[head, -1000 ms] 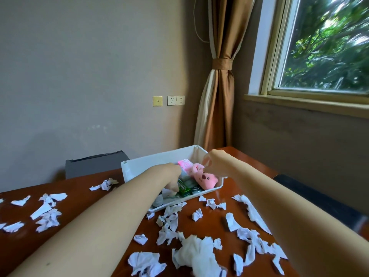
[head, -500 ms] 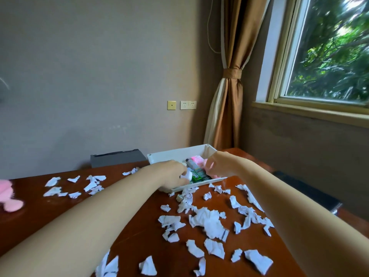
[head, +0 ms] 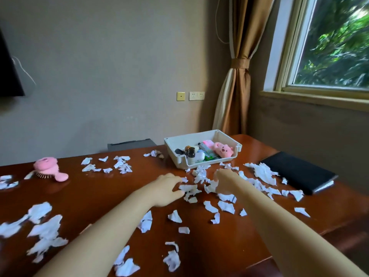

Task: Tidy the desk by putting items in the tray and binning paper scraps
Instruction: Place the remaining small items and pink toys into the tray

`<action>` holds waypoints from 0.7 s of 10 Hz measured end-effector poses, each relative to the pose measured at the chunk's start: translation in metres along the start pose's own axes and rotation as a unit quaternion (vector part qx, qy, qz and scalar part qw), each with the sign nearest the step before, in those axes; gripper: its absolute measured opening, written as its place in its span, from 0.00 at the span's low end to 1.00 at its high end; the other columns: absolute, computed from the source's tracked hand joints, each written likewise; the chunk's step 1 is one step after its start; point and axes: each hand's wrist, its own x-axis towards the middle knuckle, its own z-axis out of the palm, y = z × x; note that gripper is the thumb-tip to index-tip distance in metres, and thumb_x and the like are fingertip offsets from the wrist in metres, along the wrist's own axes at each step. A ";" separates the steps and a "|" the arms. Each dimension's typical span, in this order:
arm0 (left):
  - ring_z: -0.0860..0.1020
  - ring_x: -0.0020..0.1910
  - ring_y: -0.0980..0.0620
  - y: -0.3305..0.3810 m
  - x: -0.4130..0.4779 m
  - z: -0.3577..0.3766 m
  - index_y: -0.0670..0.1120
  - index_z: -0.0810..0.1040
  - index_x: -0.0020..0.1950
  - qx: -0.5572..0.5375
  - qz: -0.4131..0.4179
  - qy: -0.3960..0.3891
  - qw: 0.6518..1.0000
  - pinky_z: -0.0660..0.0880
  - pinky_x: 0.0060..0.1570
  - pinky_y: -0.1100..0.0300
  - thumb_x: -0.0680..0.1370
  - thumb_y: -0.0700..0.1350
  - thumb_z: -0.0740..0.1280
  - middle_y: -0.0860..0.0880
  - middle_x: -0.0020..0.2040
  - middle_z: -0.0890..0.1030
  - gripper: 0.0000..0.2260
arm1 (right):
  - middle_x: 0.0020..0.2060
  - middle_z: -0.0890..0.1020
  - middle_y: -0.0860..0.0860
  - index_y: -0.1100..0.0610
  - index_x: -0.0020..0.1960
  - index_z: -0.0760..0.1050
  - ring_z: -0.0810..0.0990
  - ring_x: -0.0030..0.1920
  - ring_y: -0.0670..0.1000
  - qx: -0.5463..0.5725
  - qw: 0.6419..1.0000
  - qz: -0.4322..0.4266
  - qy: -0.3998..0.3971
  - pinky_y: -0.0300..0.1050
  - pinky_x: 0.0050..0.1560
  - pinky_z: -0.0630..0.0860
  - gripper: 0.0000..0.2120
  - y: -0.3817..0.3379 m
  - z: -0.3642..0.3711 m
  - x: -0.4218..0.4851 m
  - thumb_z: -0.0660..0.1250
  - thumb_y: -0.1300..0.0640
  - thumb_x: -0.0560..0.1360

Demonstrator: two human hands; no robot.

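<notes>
Desk (head: 99, 196) littered with paper scraps (head: 225, 206), hairbrush (head: 48, 166), notebook (head: 295, 170); left hand (head: 167, 186) rests loosely spread on scraps, right hand's (head: 225, 181) fingers hidden.

No words, numbers or brands can be read here. The green pack (head: 209, 156) in the tray (head: 190, 137) is too blurred.
</notes>
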 end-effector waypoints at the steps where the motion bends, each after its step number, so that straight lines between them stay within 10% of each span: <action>1: 0.55 0.76 0.48 -0.006 -0.007 0.029 0.51 0.55 0.77 -0.026 -0.030 -0.012 0.999 0.57 0.74 0.46 0.81 0.54 0.55 0.51 0.78 0.55 0.25 | 0.63 0.73 0.58 0.59 0.68 0.68 0.72 0.63 0.60 -0.048 0.998 0.039 -0.015 0.52 0.60 0.73 0.21 -0.011 0.095 0.021 0.63 0.55 0.76; 7: 0.48 0.78 0.51 -0.017 -0.012 0.080 0.54 0.50 0.78 0.015 -0.061 0.068 0.996 0.45 0.75 0.49 0.82 0.57 0.47 0.53 0.79 0.50 0.25 | 0.54 0.80 0.57 0.55 0.74 0.59 0.76 0.55 0.57 0.157 0.965 0.021 0.209 0.47 0.53 0.74 0.28 -0.024 0.147 -0.015 0.59 0.65 0.76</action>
